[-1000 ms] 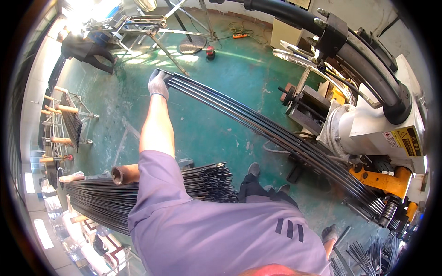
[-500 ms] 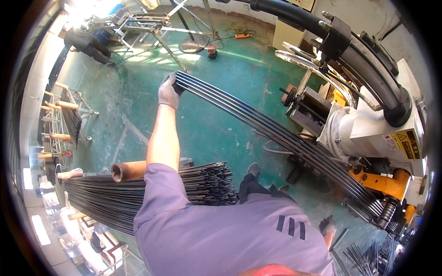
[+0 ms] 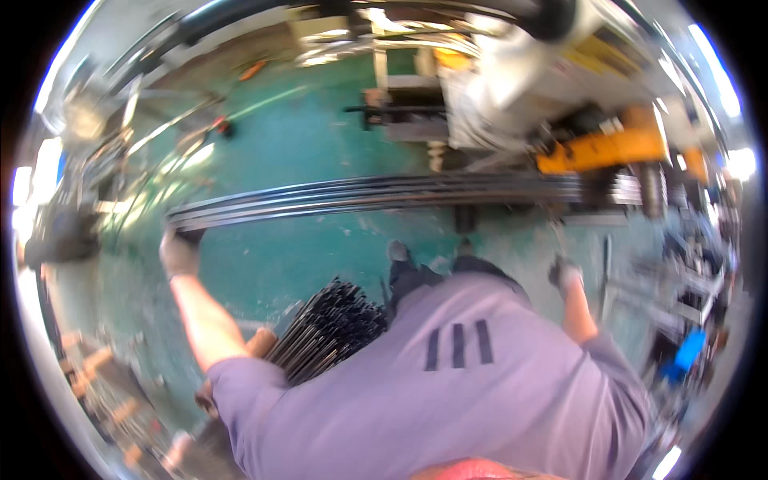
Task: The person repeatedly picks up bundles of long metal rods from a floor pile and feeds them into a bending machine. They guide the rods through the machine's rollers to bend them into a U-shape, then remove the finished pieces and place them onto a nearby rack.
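My left hand [image 3: 180, 252], in a pale work glove with dark fingertips, is closed around the left ends of several long, dark metal rods [image 3: 360, 196]. Side by side, the rods stretch rightward in front of me to the orange part [image 3: 600, 152] of a machine, where blur hides their far ends. On the near side of the rods, below the machine, hangs my gloved right hand [image 3: 566, 274]. Motion smears its fingers, and I cannot make out anything in them.
A thick bundle of dark rods [image 3: 328, 328] lies close to my left side, beside a brown tube [image 3: 262, 342]. The large whitish machine body [image 3: 528, 72] stands at the far right. A blue object [image 3: 690, 349] and blurred metal frames are at the right edge.
My view has turned to the right, so the rods now run nearly level across it. My left hand still grips their ends. My right hand and forearm show more fully.
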